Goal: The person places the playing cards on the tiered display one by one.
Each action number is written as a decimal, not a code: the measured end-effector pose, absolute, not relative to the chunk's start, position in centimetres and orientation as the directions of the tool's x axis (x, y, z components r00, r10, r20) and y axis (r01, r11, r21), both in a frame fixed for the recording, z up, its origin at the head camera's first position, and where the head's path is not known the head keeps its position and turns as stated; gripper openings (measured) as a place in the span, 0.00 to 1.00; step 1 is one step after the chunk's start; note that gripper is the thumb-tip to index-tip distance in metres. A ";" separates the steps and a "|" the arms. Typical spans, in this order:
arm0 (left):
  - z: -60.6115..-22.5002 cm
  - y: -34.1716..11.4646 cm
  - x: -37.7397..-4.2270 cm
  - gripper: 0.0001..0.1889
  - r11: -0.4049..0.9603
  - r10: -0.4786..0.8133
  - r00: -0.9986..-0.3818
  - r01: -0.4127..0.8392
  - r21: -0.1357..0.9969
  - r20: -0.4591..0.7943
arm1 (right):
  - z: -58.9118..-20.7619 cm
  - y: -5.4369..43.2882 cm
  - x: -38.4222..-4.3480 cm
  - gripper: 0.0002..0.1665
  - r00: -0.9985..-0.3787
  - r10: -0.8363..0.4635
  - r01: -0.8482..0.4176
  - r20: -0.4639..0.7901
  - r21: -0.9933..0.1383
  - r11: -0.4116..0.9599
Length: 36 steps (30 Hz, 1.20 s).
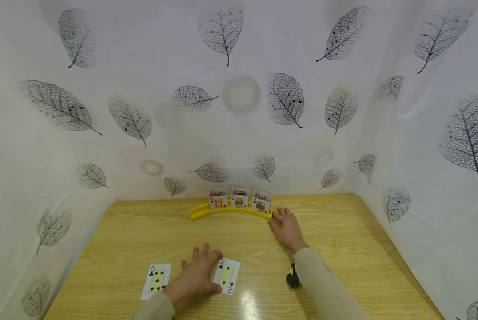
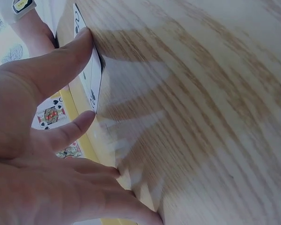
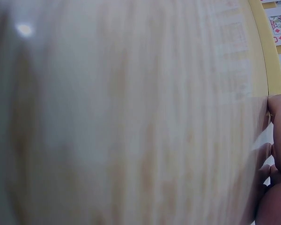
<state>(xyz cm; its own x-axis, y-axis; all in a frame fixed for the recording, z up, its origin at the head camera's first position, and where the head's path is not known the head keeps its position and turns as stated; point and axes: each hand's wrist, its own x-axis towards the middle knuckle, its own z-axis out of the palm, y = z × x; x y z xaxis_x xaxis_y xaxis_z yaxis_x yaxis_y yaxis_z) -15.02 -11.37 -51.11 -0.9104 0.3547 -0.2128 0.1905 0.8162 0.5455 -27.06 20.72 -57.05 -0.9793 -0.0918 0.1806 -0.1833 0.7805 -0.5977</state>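
Note:
A two of spades playing card [image 1: 228,276] lies at the thumb side of my left hand [image 1: 197,275]. The thumb and index finger of that hand pinch the card by two corners, seen edge-on in the left wrist view, while its other fingertips reach down to the wood. My right hand [image 1: 288,230] is at the right end of a curved yellow card holder [image 1: 201,212], pinching that end with thumb and index finger. Two rows of face-up cards stand in the holder, with a jack [image 1: 260,206] nearest this hand. To the left lies a five of clubs [image 1: 156,282].
A small black object [image 1: 292,276] with a yellow patch is beside the right sleeve, at the wrist. The wooden table [image 1: 343,249] ends against white leaf-print curtains [image 1: 239,133] at the back and sides.

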 end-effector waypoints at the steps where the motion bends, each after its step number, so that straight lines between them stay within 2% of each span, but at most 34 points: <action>1: -51.1 -11.3 -15.0 0.44 0.819 0.353 -0.911 0.190 0.542 -0.213 | -57.0 20.7 -27.1 0.31 -0.980 -0.090 -0.182 0.180 -0.598 0.780; 8: -51.6 -11.2 -15.1 0.43 0.818 0.339 -0.921 0.188 0.543 -0.192 | -57.0 20.7 -27.0 0.30 -0.980 -0.091 -0.179 0.176 -0.590 0.787; 16: -52.6 -11.0 -14.9 0.43 0.722 0.339 -0.938 0.212 0.659 -0.069 | -57.1 20.7 -27.0 0.31 -0.981 -0.090 -0.174 0.170 -0.590 0.788; 22: -53.0 -10.8 -14.9 0.40 0.673 0.312 -0.949 0.199 0.713 -0.030 | -57.0 20.7 -27.0 0.31 -0.979 -0.093 -0.184 0.180 -0.599 0.779; 28: -53.1 -10.8 -15.2 0.29 0.659 0.299 -0.954 0.187 0.729 -0.026 | -57.1 20.8 -26.9 0.31 -0.982 -0.099 -0.177 0.162 -0.601 0.780; 36: -53.3 -11.3 -15.9 0.14 0.653 0.287 -0.952 0.112 0.749 -0.109 | -57.3 20.8 -27.1 0.31 -0.978 -0.104 -0.191 0.179 -0.594 0.782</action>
